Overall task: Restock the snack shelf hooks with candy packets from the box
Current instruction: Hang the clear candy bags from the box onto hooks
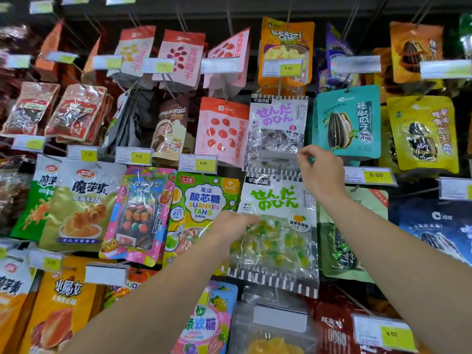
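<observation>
Both arms reach up to the shelf. The left hand (233, 223) fingers pinch the green-lettered candy packet (277, 233) at its left edge; the right hand (320, 169) fingers curl, pinching at its top right corner.

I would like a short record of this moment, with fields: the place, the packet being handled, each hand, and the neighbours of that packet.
place: snack wall with hooks and yellow price tags
packet handled: clear candy packet with green lettering, striped edges
left hand: holds the packet's left edge, fingers curled on it
right hand: at the packet's top right, fingers curled; whether it pinches the packet or the hook is unclear
above: same kind of packet with purple lettering
left neighbour: green and yellow Suanxin Tang packet
</observation>
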`<action>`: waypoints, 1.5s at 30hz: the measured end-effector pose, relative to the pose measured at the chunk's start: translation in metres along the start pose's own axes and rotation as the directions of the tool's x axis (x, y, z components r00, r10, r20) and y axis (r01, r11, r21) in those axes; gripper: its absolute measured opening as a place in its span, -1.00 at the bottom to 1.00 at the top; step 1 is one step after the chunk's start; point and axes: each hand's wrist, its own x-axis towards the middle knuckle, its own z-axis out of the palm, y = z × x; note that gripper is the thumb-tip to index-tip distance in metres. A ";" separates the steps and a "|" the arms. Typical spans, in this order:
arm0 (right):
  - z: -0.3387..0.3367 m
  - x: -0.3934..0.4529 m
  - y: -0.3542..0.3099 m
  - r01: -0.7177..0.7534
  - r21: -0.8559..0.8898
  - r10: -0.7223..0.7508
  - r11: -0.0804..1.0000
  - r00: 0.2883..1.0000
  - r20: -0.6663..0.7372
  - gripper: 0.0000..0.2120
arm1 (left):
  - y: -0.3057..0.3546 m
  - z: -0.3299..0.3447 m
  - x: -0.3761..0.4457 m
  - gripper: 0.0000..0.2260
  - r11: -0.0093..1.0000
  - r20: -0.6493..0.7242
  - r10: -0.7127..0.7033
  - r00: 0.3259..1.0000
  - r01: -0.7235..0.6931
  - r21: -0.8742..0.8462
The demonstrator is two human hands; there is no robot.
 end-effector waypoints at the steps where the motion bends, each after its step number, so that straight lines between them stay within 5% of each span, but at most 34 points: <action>1: 0.000 0.001 0.000 -0.001 0.002 0.001 1.000 1.000 0.000 -0.84 | 0.003 0.000 -0.002 -0.58 1.000 -0.001 0.000 1.000 0.000 0.029; 8: 0.001 0.001 0.000 -0.015 0.004 0.015 1.000 1.000 -0.001 -0.83 | 0.012 0.004 -0.003 -0.44 0.999 -0.013 0.001 1.000 0.000 0.044; 23: -0.001 0.001 0.000 -0.002 -0.014 0.002 1.000 1.000 0.021 -0.83 | 0.008 0.004 -0.008 -0.54 0.998 -0.021 -0.014 1.000 0.016 0.055; 29: -0.004 0.000 0.002 0.009 -0.022 -0.009 1.000 1.000 0.028 -0.83 | -0.008 0.001 -0.009 -0.30 0.997 0.055 0.011 0.998 -0.015 0.076; 33: -0.002 0.001 0.002 0.006 -0.021 -0.006 1.000 1.000 0.026 -0.83 | -0.012 -0.006 -0.012 -0.42 0.996 0.018 0.069 0.997 -0.070 0.057; 36: 0.000 0.003 0.004 -0.004 -0.016 0.005 1.000 0.999 0.031 -0.83 | -0.007 -0.008 -0.011 -0.83 0.996 -0.012 0.090 0.996 -0.090 0.026; 45: -0.004 0.002 0.001 -0.007 -0.012 0.007 1.000 0.999 0.035 -0.84 | 0.014 0.006 -0.004 -0.54 1.000 0.036 -0.007 0.999 0.007 -0.012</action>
